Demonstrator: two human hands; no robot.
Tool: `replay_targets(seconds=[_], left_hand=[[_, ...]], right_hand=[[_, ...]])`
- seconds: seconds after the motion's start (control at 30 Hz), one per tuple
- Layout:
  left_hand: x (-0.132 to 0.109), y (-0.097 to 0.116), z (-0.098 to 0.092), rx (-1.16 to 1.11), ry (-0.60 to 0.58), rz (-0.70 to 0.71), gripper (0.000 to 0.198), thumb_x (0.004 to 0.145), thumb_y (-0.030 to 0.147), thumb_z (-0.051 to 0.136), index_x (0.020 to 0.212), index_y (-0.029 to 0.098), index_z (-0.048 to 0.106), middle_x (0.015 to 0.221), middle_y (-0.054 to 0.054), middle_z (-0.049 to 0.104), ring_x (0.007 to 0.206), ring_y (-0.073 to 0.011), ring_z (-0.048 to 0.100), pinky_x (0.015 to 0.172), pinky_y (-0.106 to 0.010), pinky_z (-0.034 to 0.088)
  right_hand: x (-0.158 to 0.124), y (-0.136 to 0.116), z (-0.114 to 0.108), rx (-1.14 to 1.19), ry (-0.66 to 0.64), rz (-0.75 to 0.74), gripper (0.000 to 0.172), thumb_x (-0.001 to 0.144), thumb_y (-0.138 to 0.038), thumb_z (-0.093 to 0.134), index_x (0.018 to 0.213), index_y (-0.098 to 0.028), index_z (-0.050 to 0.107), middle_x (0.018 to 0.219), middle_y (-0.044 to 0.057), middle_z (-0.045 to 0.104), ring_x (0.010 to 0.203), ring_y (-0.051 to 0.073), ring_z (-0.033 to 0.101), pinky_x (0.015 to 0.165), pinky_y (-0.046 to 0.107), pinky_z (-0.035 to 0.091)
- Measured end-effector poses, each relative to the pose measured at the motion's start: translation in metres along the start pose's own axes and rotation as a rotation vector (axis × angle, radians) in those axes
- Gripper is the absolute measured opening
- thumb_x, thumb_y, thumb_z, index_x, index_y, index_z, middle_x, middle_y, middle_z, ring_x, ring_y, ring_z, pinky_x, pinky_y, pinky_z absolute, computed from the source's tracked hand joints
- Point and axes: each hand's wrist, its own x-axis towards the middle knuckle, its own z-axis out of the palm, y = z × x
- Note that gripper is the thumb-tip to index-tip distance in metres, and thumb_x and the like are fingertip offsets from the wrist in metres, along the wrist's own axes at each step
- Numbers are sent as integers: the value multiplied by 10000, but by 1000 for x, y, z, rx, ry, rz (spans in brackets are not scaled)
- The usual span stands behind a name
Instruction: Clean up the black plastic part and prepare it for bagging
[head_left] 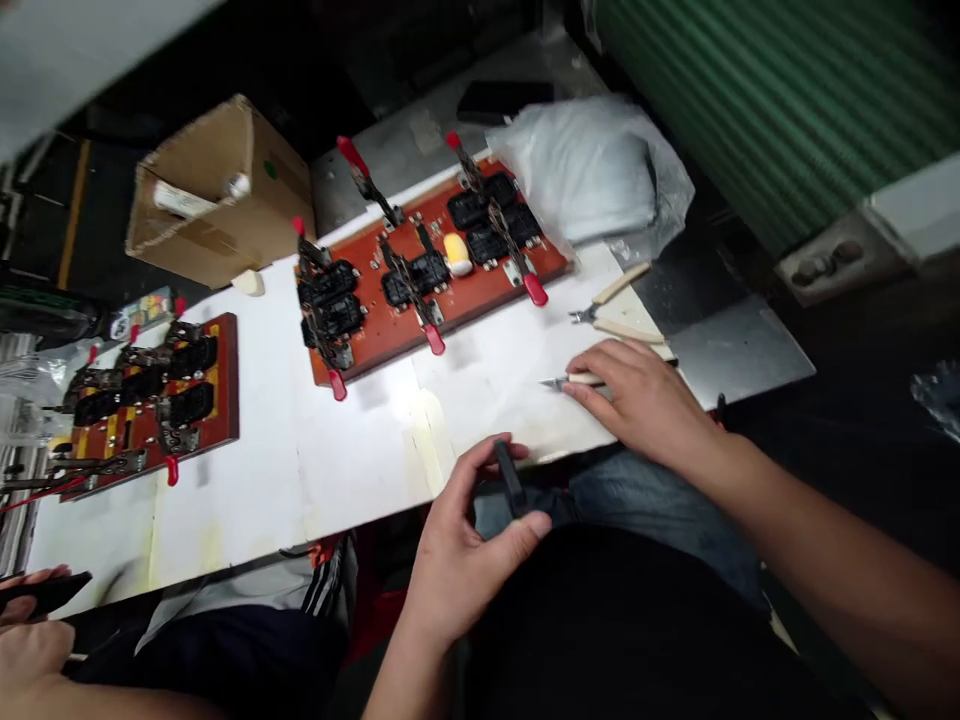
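My left hand [465, 535] pinches a small flat black part [510, 478] between thumb and fingers, just off the front edge of the white table [352, 450]. Over at the table's right, my right hand [637, 395] lies on a pale-handled knife [574, 380], its fingers curled over the handle and the metal tip sticking out to the left. Pale-handled pliers [611, 310] lie just behind that hand. A red-brown jig board [427, 260] with red-handled toggle clamps and black parts sits further back.
A second red-brown clamp board [142, 400] lies at the left. Behind stand a cardboard box [214, 195] and a clear plastic bag [592, 175]. Another person's hand [30, 625] holding a dark piece shows at the bottom left. A green ribbed surface [765, 100] fills the upper right.
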Motion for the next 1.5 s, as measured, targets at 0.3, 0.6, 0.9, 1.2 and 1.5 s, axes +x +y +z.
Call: replay_targets(seconds=[0.3,0.6,0.9,1.2,1.5], left_hand=[[35,-28,-52,402,486,6,909,937,577,707,1668,324,230,1576,-159,524,1179,-278,681,981,-493,590],[48,-50,-55,856,190,312,969,917,506,749,1678,244,209,1749,-118,332,1655,-356,201,1343,-655,176],[50,-57,-54,742,232,334,952,900,576,760,1650,195,314,1695,-80,444,1636,-357,240,1365,-574,88],[52,-60,-50,739,256,367,894,917,620,711,1622,185,375,1695,-84,443,1625,-373,263,1360,-566,73],[54,-65,-48,750,275,388,951,897,692,698,1627,180,368,1685,-104,456,1619,-388,275,1355,-564,77]], right_hand=[[69,-45,-29,93,32,-231,202,1064,-254,546,1236,-204,641,1192,106,691,1097,269,676,943,420,546],[281,-28,30,-482,-130,-144,426,795,-555,893,823,-168,717,698,68,678,783,335,723,742,468,570],[143,-67,2,-4,-277,-196,489,972,-464,708,1388,-252,561,1182,79,704,864,225,699,685,361,531],[39,-67,60,274,-242,-93,336,1021,-189,629,1349,-258,609,1326,111,631,1247,269,619,1080,463,514],[38,-65,45,167,-358,-196,268,1011,-198,640,1272,-260,640,1118,81,695,1011,256,676,857,407,575]])
